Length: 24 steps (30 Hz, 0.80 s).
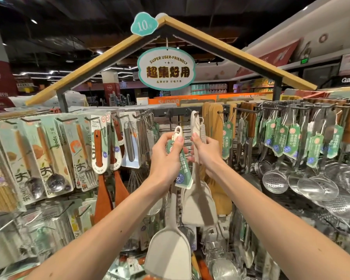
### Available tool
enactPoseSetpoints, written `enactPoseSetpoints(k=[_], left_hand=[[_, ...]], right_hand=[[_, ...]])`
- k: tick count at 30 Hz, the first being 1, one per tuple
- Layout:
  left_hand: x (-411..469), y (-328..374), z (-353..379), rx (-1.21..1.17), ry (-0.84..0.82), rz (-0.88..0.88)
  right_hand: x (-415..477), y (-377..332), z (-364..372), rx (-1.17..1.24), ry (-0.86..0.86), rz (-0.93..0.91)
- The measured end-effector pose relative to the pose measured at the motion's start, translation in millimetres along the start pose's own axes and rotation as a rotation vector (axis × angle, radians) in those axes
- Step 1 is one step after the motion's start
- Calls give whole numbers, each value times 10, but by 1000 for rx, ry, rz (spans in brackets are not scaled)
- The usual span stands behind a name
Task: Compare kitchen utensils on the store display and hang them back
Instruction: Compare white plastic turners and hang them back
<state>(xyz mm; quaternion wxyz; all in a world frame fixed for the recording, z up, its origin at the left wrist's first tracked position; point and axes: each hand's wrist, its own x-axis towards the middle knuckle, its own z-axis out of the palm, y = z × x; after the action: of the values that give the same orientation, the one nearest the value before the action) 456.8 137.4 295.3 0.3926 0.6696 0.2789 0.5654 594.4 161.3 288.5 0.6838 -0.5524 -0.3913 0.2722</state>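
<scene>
Two cream spatulas are held up in front of the display rack (170, 113), one in each hand.

Left hand (165, 154): the fingers and thumb are curled round the upper handle of the first spatula (170, 249). The thumb tip lies just below the hanging loop at the handle end. This spatula hangs clear of the rack, with its blade lowest and nearest the camera. A green tag (183, 170) is attached near the loop and hangs down over the handle, beside the left palm.

Right hand (207, 152): the fingers are wrapped round the handle of the second spatula (198, 205), and the thumb is pressed along the front of the handle. The second spatula stands upright, with its handle end raised to the level of the top rail. Whether its loop sits on a peg cannot be determined.

The two handles are side by side, near each other but apart.

Pale wooden turners (212, 122) hang behind the right hand. Left of the hands are brown wooden spatulas (102, 190) and packaged spoons (55, 158). To the right are steel skimmers (275, 180). An oval sign (167, 68) hangs from the roof-shaped frame above.
</scene>
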Motion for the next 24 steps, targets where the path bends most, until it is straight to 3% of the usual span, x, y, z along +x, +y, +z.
enactPoseSetpoints(k=[9,13,15,19,24], left_hand=[[-5,-114,4,-43,-21,-59],[-23,-163,5,-136,-37,-157],[-16,-168,41,-204,-37,-231],[34,-90,198,-284,-57,-292],[218,102,367,-248,-18,-236]], right_hand=[[-224,159,-224,-275,-45,-24],[-625,318,-360,-449,75,-63],[-818,351,-384,-417,62,-143],[-1047,304,-278,-219,-206,-89],[-930,202,-292,-116,-219,-122]])
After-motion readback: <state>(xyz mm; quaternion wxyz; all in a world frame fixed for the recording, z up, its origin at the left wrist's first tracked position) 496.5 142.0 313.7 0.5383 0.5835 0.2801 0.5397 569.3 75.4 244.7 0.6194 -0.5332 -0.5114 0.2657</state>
